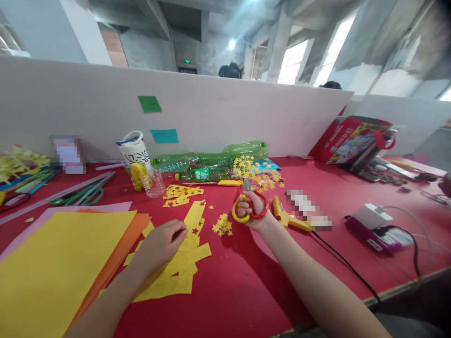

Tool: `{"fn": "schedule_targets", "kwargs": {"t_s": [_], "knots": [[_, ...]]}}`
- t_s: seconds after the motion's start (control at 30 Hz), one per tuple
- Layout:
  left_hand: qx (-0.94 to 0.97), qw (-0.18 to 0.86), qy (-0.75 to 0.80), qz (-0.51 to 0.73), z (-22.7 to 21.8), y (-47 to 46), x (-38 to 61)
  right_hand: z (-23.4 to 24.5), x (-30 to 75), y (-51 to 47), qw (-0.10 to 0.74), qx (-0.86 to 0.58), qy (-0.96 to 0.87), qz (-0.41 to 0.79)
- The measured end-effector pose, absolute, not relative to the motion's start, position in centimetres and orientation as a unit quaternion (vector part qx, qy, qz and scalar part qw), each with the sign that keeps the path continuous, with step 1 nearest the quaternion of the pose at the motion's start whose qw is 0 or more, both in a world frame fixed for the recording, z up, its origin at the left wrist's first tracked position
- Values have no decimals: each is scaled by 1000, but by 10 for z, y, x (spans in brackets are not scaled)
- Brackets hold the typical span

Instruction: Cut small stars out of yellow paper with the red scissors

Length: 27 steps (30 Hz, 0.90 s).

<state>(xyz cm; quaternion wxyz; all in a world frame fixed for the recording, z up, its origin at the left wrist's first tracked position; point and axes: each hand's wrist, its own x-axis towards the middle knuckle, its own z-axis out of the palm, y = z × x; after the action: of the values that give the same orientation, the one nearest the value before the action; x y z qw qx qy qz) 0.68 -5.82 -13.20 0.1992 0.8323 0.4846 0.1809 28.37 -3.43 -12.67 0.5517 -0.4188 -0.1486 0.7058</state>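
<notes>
My right hand (254, 206) grips a pair of scissors (262, 212) with red and yellow handles, blades pointing away from me. My left hand (161, 244) is closed, fingers curled, above yellow felt-like scraps (181, 281); whatever it may hold is hidden. Just beyond its fingertips lies a yellow strip (194, 217) with star-shaped holes. A small heap of yellow stars (222, 225) rests between my hands. More cut-out stars (243, 165) are piled farther back, and a punched yellow sheet (181, 193) lies left of them.
Yellow sheets (63, 263) over orange and pink ones cover the left. Green plastic bottles (211, 162) lie along the white partition (211, 108). A yellow glue gun (291, 219) with its cord sits right of my hand. Chargers (373, 216) and a red box (348, 138) are farther right.
</notes>
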Motion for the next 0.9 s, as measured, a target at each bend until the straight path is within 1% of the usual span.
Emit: {"fn": "schedule_targets", "kwargs": {"t_s": [0.2,0.3,0.43,0.6,0.77,0.9], "knots": [[831,191,495,166,-130,-53,6,-127,281,-42,482,-422,-240,729],[832,190,496,163,-128,-50,8,-127,279,-50,472,-417,-311,712],[831,189,503,140,-121,-45,7,-127,273,-54,516,-423,-375,644],[824,188,523,108,-113,-38,5,-138,268,-52,574,-463,-387,553],[854,162,482,109,-127,-33,18,-149,266,-53,591,-472,-376,535],[842,102,517,114,-138,-24,34,-150,265,-54,595,-469,-375,534]]}}
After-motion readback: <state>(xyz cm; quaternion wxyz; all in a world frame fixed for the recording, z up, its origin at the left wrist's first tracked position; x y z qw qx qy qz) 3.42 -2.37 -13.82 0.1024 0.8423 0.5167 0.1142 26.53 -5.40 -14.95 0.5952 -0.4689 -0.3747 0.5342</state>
